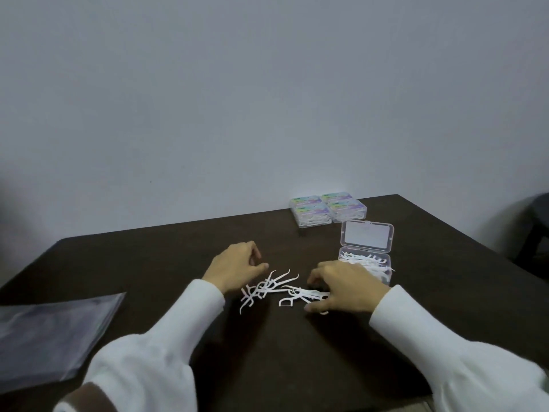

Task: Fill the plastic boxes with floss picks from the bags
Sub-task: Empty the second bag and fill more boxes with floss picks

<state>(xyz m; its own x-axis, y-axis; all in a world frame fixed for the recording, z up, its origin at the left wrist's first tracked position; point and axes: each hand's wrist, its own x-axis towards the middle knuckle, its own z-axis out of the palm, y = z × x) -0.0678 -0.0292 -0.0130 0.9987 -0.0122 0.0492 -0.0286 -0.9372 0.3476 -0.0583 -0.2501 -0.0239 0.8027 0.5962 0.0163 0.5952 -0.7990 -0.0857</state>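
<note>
Several white floss picks (265,288) lie loose in the middle of the dark table (297,352). My left hand (237,267) hovers just behind the pile with fingers loosely curled, holding nothing. My right hand (346,285) lies over the right end of the pile, its fingers curled round a few floss picks (306,294). Behind that hand stands an open clear plastic box (367,251), its lid raised, with picks inside. Closed filled boxes (328,208) sit stacked near the far edge.
A stack of clear plastic bags (50,331) lies at the left front of the table. A plain wall rises behind the table. A dark chair (537,224) stands beyond the right edge.
</note>
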